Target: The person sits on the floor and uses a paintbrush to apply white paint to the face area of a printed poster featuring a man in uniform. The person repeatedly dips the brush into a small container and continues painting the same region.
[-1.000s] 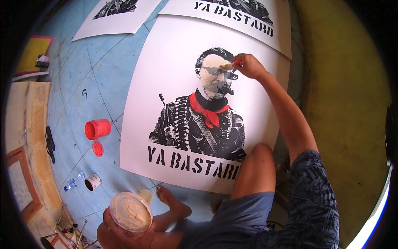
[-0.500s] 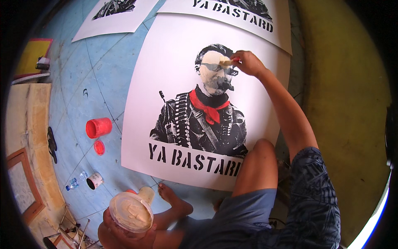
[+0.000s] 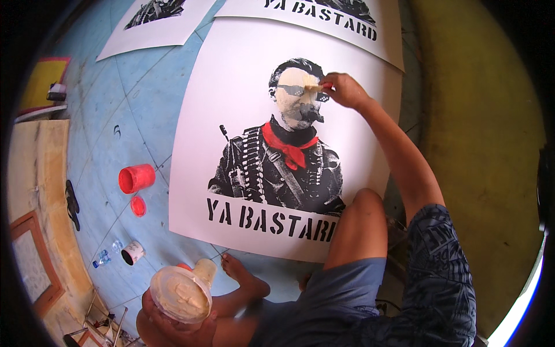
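One brush [image 3: 317,88] pinched in right hand [image 3: 347,92], bristles left of the grip, over poster [image 3: 231,98], paint tub [image 3: 181,295] clasped by left hand [image 3: 185,332]

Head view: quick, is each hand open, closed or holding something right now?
Left hand: holding a tub, cupped from below.
Right hand: closed, fingers holding a brush.

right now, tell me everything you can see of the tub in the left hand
The tub is round and open, its pale, see-through wall looking like plastic. Thick cream paint shows inside, its surface uneven and ridged. The opening faces up toward the camera, near the lower edge of the view, left of the middle. The left hand cups it from below and around the side; its base is hidden.
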Demonstrator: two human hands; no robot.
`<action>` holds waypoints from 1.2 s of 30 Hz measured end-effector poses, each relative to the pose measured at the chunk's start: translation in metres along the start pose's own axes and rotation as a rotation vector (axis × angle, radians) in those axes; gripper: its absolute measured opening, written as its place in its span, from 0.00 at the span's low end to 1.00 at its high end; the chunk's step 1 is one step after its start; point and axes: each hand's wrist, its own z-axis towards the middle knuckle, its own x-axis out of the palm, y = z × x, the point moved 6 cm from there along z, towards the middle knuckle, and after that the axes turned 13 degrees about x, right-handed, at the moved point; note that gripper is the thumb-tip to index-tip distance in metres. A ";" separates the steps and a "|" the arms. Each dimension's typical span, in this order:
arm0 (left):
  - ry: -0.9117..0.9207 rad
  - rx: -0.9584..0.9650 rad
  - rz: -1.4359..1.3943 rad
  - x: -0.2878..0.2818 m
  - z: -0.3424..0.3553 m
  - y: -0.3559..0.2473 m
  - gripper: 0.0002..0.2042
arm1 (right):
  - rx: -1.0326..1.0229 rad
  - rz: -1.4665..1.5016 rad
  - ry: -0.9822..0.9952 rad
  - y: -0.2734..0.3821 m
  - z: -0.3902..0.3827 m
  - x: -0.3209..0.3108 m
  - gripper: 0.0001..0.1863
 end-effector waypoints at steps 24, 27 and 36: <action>0.112 0.019 0.410 -0.017 0.007 0.007 0.45 | 0.032 0.149 -0.096 0.018 -0.018 -0.023 0.10; 0.063 0.013 0.362 -0.010 0.020 -0.009 0.45 | 0.102 0.126 -0.222 0.002 0.011 -0.024 0.10; 0.074 -0.047 0.365 -0.016 0.015 0.001 0.43 | 0.011 0.114 0.009 0.048 -0.008 0.016 0.11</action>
